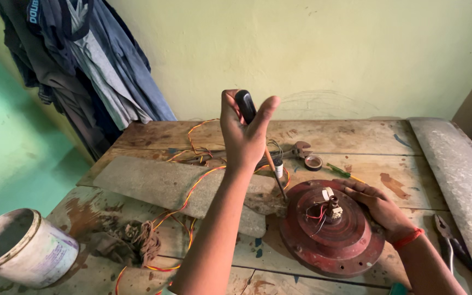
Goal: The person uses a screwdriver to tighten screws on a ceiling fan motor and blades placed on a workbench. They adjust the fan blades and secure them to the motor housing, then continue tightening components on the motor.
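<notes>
Your left hand (245, 136) is up in the air over the table (356, 136). Its fingers are curled around the black handle of a screwdriver (258, 142), and the thumb sticks out to the side. The thin metal shaft slants down, and its tip sits at the near edge of the round red motor housing (331, 232).

Your right hand (375, 202) lies flat on the far side of that red housing. The fingers are spread and open. They press down on the rim and grip nothing. A short shaft with red and black wires stands up in the middle of the housing, just beside your fingertips.

It looks like you are working the screwdriver tip into the edge of the housing while the other hand keeps it from sliding. To go on well, hold the red part very still, keep the tip snug in its spot, and push gently so it does not slip toward the wires.

Near you are a grey fan blade (176, 188), twisted red and yellow wire (192, 191), a roll of tape (313, 162), pliers (449, 240) and a white bucket (23, 248).
</notes>
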